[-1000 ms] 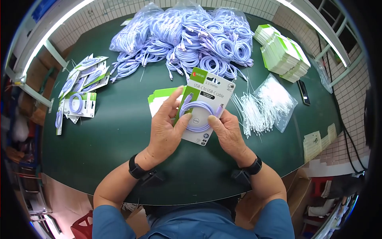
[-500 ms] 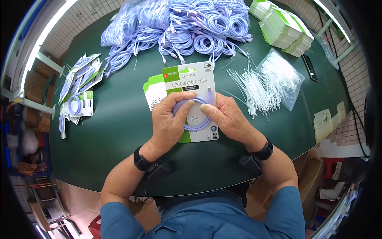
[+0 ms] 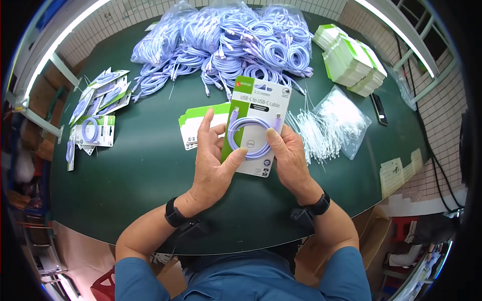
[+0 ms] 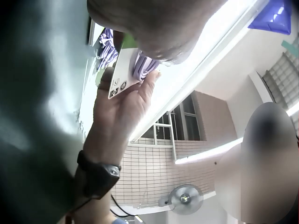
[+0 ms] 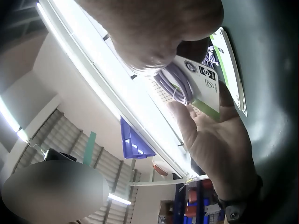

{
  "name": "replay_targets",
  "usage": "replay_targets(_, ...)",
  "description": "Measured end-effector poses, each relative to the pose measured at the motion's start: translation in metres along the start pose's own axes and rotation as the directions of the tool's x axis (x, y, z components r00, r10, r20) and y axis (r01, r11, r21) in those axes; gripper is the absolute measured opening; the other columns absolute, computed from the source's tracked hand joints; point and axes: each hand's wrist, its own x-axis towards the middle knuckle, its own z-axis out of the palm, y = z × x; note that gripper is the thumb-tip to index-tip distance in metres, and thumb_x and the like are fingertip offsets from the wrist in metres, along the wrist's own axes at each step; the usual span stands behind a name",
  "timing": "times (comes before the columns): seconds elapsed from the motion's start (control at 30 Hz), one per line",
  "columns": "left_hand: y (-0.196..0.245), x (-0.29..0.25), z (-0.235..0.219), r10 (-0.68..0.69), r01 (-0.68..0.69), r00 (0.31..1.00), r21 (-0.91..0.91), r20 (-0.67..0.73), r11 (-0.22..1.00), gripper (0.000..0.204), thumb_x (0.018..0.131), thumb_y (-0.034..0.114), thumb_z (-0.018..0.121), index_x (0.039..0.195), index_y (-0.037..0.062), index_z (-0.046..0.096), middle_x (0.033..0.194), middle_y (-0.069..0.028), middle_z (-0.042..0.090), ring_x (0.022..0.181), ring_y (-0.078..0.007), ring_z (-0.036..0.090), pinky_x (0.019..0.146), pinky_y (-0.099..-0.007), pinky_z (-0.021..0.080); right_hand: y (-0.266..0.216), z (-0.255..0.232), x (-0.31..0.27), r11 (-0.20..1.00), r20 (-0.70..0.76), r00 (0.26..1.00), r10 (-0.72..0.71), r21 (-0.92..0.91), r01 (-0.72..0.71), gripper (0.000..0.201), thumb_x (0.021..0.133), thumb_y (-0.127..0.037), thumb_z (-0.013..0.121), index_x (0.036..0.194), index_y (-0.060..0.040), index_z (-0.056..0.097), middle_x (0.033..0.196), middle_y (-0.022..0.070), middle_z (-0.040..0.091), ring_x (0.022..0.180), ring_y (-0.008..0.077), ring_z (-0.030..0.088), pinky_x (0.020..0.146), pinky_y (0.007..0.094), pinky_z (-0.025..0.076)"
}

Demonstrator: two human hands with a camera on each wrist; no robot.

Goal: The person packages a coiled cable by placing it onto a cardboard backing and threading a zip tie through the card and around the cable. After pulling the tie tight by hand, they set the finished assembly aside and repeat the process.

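Observation:
A white and green card [image 3: 260,110] printed "USB-C to USB-C cable" stands tilted above the table, with a coiled lilac cable [image 3: 240,123] on its face. My right hand [image 3: 292,159] pinches the card's right edge, thumb on the coil. My left hand [image 3: 213,168] is at the card's lower left, its thumb on the coil's lower part and its fingers spread, the index pointing up. In the left wrist view the card [image 4: 122,70] shows beside the coil; in the right wrist view the coil [image 5: 176,83] lies against the card.
Behind lie bagged lilac cables [image 3: 226,37]. More cards [image 3: 193,125] lie left of the held one, finished-looking cable cards [image 3: 103,131] at far left. To the right are white ties [image 3: 319,133], a phone [image 3: 379,109] and stacked cards [image 3: 354,60].
Since half a second ago, the left fingers have lifted off the card's front and spread at its left. The card has turned slightly clockwise and shifted right; the right thumb has moved to the coil's right side.

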Motion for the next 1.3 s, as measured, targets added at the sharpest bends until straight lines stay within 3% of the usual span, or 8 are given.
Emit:
replay_targets(0.1, -0.010, 0.001, -0.022, -0.378, 0.379, 0.920, 0.005, 0.106, 0.925, 0.040, 0.100, 0.013, 0.076, 0.134, -0.0046, 0.063, 0.121, -0.0140, 0.073, 0.110, -0.0152, 0.068, 0.099, -0.0313, 0.055, 0.004, -0.003, 0.001, 1.000, 0.003, 1.000, -0.003, 0.021, 0.003, 0.045, 0.113, -0.030, 0.061, 0.142, 0.0034, 0.060, 0.130, 0.0112, 0.072, 0.114, 0.0130, 0.068, 0.099, 0.0303, 0.055)
replay_targets(0.27, -0.004, 0.017, -0.039, -0.414, 0.399, 0.900, 0.121, 0.140, 0.909, 0.046, 0.095, 0.012, 0.078, 0.134, -0.0058, 0.063, 0.118, -0.0138, 0.075, 0.107, -0.0161, 0.069, 0.098, -0.0311, 0.056, -0.015, -0.003, 0.009, 0.998, -0.041, 0.999, -0.027, 0.062, 0.029, 0.041, 0.108, -0.024, 0.069, 0.140, 0.0014, 0.060, 0.126, 0.0096, 0.072, 0.114, 0.0134, 0.066, 0.099, 0.0314, 0.054)
replay_targets(0.37, 0.007, 0.035, -0.052, -0.357, 0.197, 0.894, 0.479, 0.270, 0.855, 0.052, 0.088, 0.011, 0.082, 0.134, -0.0046, 0.064, 0.116, -0.0130, 0.077, 0.104, -0.0174, 0.072, 0.096, -0.0328, 0.057, -0.024, -0.024, 0.018, 0.843, -0.214, 0.859, -0.465, -0.402, 0.356, 0.050, 0.102, -0.022, 0.077, 0.143, -0.0010, 0.058, 0.128, 0.0087, 0.071, 0.114, 0.0187, 0.067, 0.101, 0.0339, 0.053)
replay_targets(0.6, 0.047, 0.035, -0.037, -0.352, 0.092, 0.883, 0.621, 0.311, 0.779, 0.061, 0.082, 0.012, 0.086, 0.138, 0.0022, 0.064, 0.119, -0.0205, 0.077, 0.108, -0.0255, 0.077, 0.092, -0.0361, 0.060, -0.068, -0.003, 0.001, 0.229, 0.436, 0.747, -0.502, -0.766, 0.601, 0.051, 0.088, -0.012, 0.083, 0.135, -0.0019, 0.065, 0.117, 0.0150, 0.074, 0.103, 0.0324, 0.070, 0.094, 0.0433, 0.055)
replay_targets(0.73, 0.057, 0.031, -0.030, -0.252, -0.072, 0.879, 0.636, 0.404, 0.769, 0.065, 0.081, 0.012, 0.088, 0.140, 0.0053, 0.063, 0.121, -0.0248, 0.075, 0.110, -0.0282, 0.078, 0.091, -0.0364, 0.060, -0.065, 0.013, -0.008, 0.207, 0.486, 0.812, -0.322, -0.801, 0.561, 0.052, 0.081, -0.003, 0.083, 0.131, -0.0012, 0.068, 0.107, 0.0163, 0.074, 0.096, 0.0359, 0.070, 0.088, 0.0418, 0.057)
replay_targets(0.93, 0.051, 0.031, -0.029, 0.050, -0.366, 0.871, 0.576, 0.489, 0.731, 0.067, 0.081, 0.012, 0.089, 0.142, 0.0059, 0.062, 0.122, -0.0222, 0.076, 0.110, -0.0274, 0.077, 0.091, -0.0370, 0.060, -0.040, 0.012, -0.012, 0.596, 0.294, 0.912, -0.286, -0.690, 0.409, 0.039, 0.093, -0.002, 0.076, 0.130, -0.0004, 0.065, 0.106, 0.0151, 0.074, 0.089, 0.0273, 0.073, 0.077, 0.0360, 0.058)
replay_targets(1.13, 0.027, 0.024, -0.029, -0.179, 0.121, 0.958, 0.253, 0.223, 0.960, 0.056, 0.090, 0.007, 0.084, 0.141, -0.0001, 0.062, 0.120, -0.0142, 0.076, 0.102, -0.0191, 0.075, 0.088, -0.0346, 0.061, -0.025, 0.012, -0.010, 0.972, 0.002, 0.998, -0.062, -0.226, 0.061, 0.026, 0.106, 0.000, 0.065, 0.130, 0.0029, 0.058, 0.114, 0.0086, 0.073, 0.101, 0.0109, 0.070, 0.086, 0.0279, 0.059)
replay_targets(1.3, 0.022, 0.028, -0.041, -0.386, 0.317, 0.892, 0.282, 0.236, 0.906, 0.043, 0.098, 0.006, 0.076, 0.137, -0.0050, 0.061, 0.119, -0.0124, 0.075, 0.090, -0.0144, 0.074, 0.077, -0.0286, 0.062, -0.019, 0.006, -0.007, 0.955, 0.033, 0.999, -0.016, -0.294, 0.025, 0.028, 0.104, 0.001, 0.066, 0.131, 0.0034, 0.056, 0.118, 0.0098, 0.072, 0.102, 0.0121, 0.070, 0.089, 0.0275, 0.058)
